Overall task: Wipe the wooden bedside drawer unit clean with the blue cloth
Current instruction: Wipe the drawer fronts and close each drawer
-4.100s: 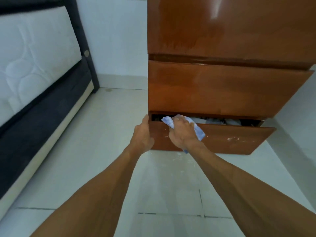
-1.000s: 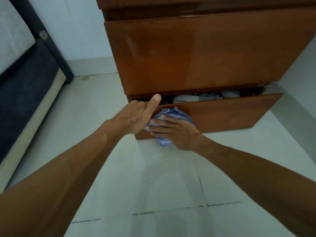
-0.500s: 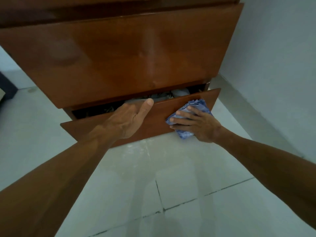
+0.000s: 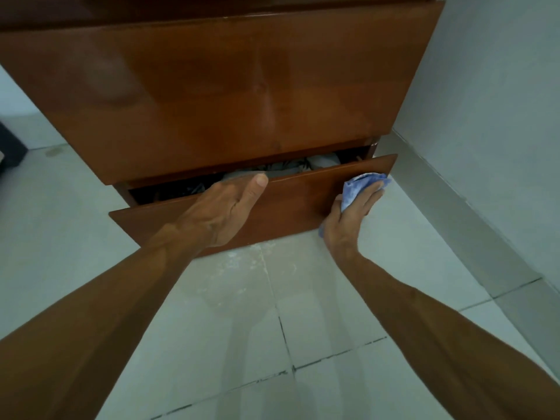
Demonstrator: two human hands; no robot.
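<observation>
Two hands work the unit's [image 4: 212,95] part-open bottom drawer [image 4: 291,204]: the left hand [image 4: 224,213] lies flat and unclenched on its front, bracing it, while the right hand [image 4: 348,219] clutches the cloth [image 4: 360,186] at the front's right end, soft, light, best kept bunched.

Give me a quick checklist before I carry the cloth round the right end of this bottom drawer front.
1. Blue cloth held in right hand: ok.
2. Cloth pressed on bottom drawer front near its right end: ok.
3. Left hand bracing the drawer front, thumb at its top edge: ok.
4. Drawer shut: not ok, it stands ajar with contents showing.
5. Room between drawer end and the wall: ok, bare floor shows there.
6. Front wiped clean: cannot tell.
</observation>
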